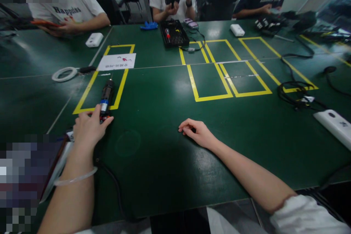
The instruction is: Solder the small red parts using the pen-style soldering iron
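At the left of the head view, my left hand (pixel 89 126) has its thumb and index finger around the rear end of an electric screwdriver (pixel 106 97). The tool is dark with a blue band, and its tip points away from me. It lies inside a yellow taped frame (pixel 123 89), across the frame's near edge; its back end is partly hidden by my fingers. My right hand (pixel 199 132) rests on the green table (pixel 161 153) near the middle, fingers loosely curled, with nothing visible in them.
A paper sign (pixel 117 61) and a white coil (pixel 64 74) lie beyond my left hand. Toward the back stands a black tray (pixel 174 33) with a red-handled screwdriver. Black cables (pixel 294 93) and a white device (pixel 336 126) are at right. Several people sit around the table.
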### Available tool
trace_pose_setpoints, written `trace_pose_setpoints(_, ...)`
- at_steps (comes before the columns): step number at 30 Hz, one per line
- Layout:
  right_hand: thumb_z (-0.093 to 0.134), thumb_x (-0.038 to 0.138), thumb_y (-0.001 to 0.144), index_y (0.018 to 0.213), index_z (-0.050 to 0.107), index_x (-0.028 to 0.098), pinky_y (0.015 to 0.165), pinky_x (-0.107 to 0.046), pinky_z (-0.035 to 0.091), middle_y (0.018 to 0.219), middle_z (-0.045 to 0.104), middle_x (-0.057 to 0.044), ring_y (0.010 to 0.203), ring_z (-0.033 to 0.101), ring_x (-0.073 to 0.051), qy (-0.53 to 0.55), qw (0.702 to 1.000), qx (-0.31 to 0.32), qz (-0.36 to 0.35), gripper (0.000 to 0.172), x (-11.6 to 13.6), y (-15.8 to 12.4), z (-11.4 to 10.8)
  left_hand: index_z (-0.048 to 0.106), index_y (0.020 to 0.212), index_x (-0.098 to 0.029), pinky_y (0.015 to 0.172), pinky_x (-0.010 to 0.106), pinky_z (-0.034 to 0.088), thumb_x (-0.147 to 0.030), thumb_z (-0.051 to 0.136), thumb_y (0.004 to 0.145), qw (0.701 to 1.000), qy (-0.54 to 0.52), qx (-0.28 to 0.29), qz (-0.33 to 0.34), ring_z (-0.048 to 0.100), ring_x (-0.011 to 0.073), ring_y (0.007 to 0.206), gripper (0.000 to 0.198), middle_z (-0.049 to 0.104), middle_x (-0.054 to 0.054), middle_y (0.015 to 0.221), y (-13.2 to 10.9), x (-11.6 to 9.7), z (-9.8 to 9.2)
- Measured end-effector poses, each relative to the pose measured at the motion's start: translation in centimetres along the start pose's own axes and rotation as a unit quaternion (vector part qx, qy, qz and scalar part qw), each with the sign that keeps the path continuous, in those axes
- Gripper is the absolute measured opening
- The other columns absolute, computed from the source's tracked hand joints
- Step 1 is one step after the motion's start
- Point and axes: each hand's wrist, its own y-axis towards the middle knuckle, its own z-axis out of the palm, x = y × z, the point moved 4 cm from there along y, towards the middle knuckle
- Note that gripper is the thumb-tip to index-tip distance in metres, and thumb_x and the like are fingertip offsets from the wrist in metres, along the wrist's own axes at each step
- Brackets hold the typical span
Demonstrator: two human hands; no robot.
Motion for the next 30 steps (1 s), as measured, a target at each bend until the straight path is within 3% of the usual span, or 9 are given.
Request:
trace_pose_setpoints(5, 0.051, 0.015, 0.090, 0.098, 0.064, 0.018, 0.067, -0.025, 0.049, 0.090, 0.073, -0.004, 0.071, 0.065, -0.013, -0.001, 1.000, 0.006, 0.003, 0.015, 0.0, 0.0, 0.0, 0.037, 0.142, -0.025, 0.088, 0.044, 0.041, -0.064, 0.032, 0.089, 0.998, -0.012, -0.012, -0.067, 0.049, 0.0330, 0.107, 0.066, 0.047, 0.015, 0.131, 0.3, 2.2, 0.5)
trace_pose_setpoints(12, 0.050, 0.017, 0.092, 0.099, 0.064, 0.018, 0.067, -0.025, 0.049, 0.090, 0.072, -0.004, 0.072, 0.064, -0.013, -0.002, 1.000, 0.011, 0.000, 0.016, -0.1, -0.1, 0.0, 0.050, 0.130, -0.021, 0.093, 0.046, 0.037, -0.053, 0.041, 0.090, 0.989, -0.017, -0.142, -0.046, 0.049, 0.0318, 0.109, 0.052, 0.051, 0.013, 0.127, -0.8, 1.8, 0.3)
trace_pose_setpoints(16, 0.051, 0.016, 0.091, 0.099, 0.064, 0.017, 0.066, -0.024, 0.048, 0.089, 0.072, -0.004, 0.072, 0.064, -0.013, -0.005, 1.000, 0.012, 0.002, 0.016, 0.1, -0.1, 0.0, 0.056, 0.114, -0.016, 0.091, 0.042, 0.040, -0.051, 0.045, 0.088, 0.991, -0.001, -0.125, -0.035, 0.051, 0.0311, 0.105, 0.045, 0.052, 0.014, 0.117, -0.6, 1.6, 0.3)
trace_pose_setpoints(21, 0.050, 0.017, 0.092, 0.098, 0.065, 0.017, 0.066, -0.024, 0.048, 0.089, 0.072, -0.004, 0.072, 0.064, -0.012, -0.008, 1.000, 0.012, 0.001, 0.016, 0.1, 0.0, 0.1, 0.058, 0.111, -0.015, 0.086, 0.039, 0.040, -0.050, 0.049, 0.084, 0.995, -0.005, -0.084, -0.055, 0.051, 0.0316, 0.103, 0.045, 0.050, 0.016, 0.118, 0.1, 2.0, 0.7)
trace_pose_setpoints(30, 0.050, 0.016, 0.092, 0.098, 0.065, 0.017, 0.066, -0.024, 0.047, 0.089, 0.072, -0.005, 0.071, 0.063, -0.012, -0.010, 1.000, 0.013, 0.004, 0.016, 0.1, 0.0, 0.0, 0.062, 0.107, -0.013, 0.082, 0.039, 0.039, -0.045, 0.039, 0.090, 0.994, -0.024, -0.092, -0.062, 0.055, 0.0315, 0.095, 0.044, 0.059, 0.017, 0.109, -0.5, 1.6, 0.0)
